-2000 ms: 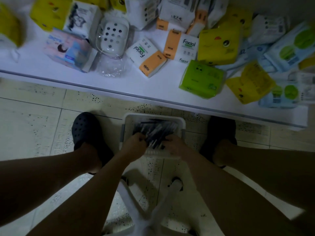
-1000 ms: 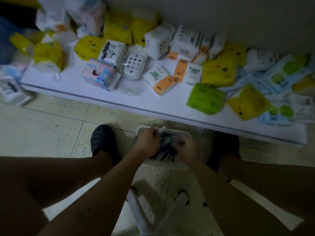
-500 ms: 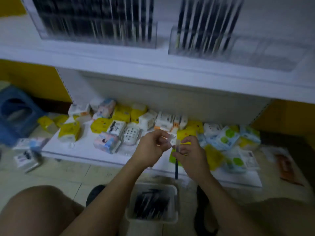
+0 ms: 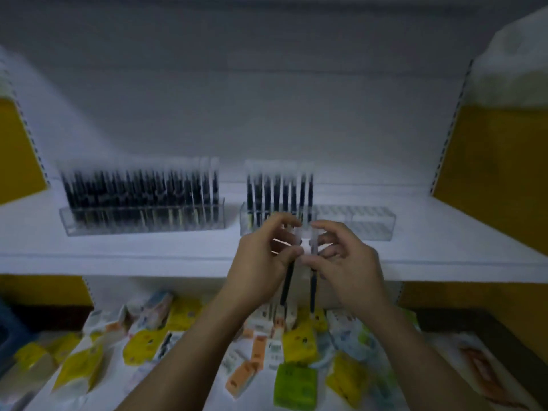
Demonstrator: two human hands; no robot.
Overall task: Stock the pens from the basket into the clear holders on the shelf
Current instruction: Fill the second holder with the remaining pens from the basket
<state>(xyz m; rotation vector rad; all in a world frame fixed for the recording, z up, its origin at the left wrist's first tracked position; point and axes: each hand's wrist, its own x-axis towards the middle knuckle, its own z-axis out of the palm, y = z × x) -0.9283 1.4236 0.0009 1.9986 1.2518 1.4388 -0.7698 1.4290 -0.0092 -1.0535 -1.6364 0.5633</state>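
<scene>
Both hands are raised in front of the white shelf. My left hand pinches a dark pen that hangs down from its fingers. My right hand pinches a second dark pen, also upright. Just behind the hands stands a clear holder, its left part filled with upright dark pens and its right part bare. Another clear holder to the left is packed with pens. The basket is out of view. The picture is blurred.
The lower shelf is strewn with tissue packs in yellow, green, orange and white. Yellow panels flank the shelf unit on both sides. A white back wall rises behind the holders.
My view has swung up from the basket on the floor to the upper shelf. Both hands have risen with pens and now sit right in front of the right-hand holder.
</scene>
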